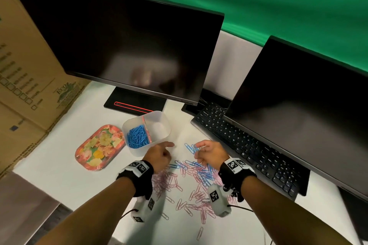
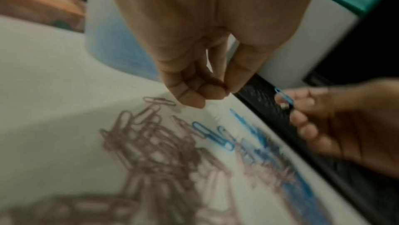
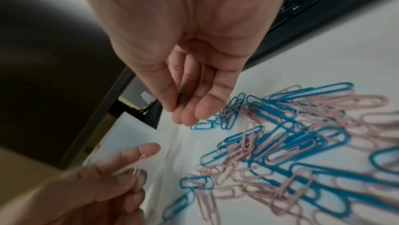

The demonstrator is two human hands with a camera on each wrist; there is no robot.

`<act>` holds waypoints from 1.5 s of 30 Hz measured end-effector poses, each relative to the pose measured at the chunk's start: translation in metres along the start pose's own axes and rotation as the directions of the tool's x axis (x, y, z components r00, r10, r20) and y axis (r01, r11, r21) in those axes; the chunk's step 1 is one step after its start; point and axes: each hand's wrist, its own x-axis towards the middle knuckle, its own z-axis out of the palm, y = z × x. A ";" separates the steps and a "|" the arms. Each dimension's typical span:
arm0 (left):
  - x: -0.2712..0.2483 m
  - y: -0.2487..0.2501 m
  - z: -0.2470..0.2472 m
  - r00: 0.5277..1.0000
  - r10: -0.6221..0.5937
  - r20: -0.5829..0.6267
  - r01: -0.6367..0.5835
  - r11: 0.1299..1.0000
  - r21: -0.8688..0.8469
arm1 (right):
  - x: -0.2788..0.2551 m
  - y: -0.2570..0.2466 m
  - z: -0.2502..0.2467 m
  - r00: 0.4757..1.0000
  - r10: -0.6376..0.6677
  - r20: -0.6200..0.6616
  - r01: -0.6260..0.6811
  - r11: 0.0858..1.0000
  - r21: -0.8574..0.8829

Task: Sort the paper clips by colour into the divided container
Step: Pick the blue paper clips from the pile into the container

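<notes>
A translucent divided container (image 1: 165, 123) stands behind my hands, with blue paper clips (image 1: 137, 137) heaped in its left compartment; the right compartment looks bare. Mixed pink and blue clips (image 1: 191, 177) lie scattered on the white table. My left hand (image 1: 162, 152) hovers beside the container's front corner, index finger stretched out; the right wrist view shows it pinching a pink clip (image 3: 139, 165). My right hand (image 1: 208, 152) hangs above the far edge of the pile and pinches a blue clip (image 2: 284, 98) between thumb and fingers (image 3: 190, 109).
A floral tray (image 1: 99, 145) lies left of the container. A black keyboard (image 1: 249, 151) runs along the right, under a dark monitor (image 1: 308, 115). A second monitor (image 1: 127, 45) and its stand (image 1: 135, 103) sit behind the container. Cardboard boxes (image 1: 23, 85) line the left.
</notes>
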 end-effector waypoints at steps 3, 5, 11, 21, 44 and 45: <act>-0.006 0.007 -0.004 0.988 -0.131 0.085 0.156 0.822 -0.548 | -0.006 -0.005 -0.004 0.998 0.000 0.061 -0.015 0.967 0.255; -0.010 0.012 -0.005 0.980 -0.134 0.145 0.197 0.655 -0.730 | -0.008 -0.004 -0.005 0.997 0.009 0.076 -0.035 0.934 0.355; -0.014 0.024 -0.006 0.970 -0.161 0.181 0.241 0.561 -0.792 | -0.012 -0.002 -0.003 0.998 0.004 0.066 -0.028 0.925 0.379; -0.016 0.004 0.004 0.994 0.016 -0.109 0.058 0.767 0.639 | 0.001 0.022 -0.001 0.989 -0.084 -0.125 0.006 0.852 -0.524; -0.011 -0.002 0.014 0.995 0.097 -0.009 -0.075 0.824 0.561 | 0.002 0.035 -0.002 0.999 -0.033 -0.014 0.021 0.854 -0.520; -0.011 -0.004 0.014 0.996 0.085 -0.022 -0.063 0.866 0.497 | 0.002 0.034 -0.004 0.999 -0.032 0.008 0.032 0.882 -0.471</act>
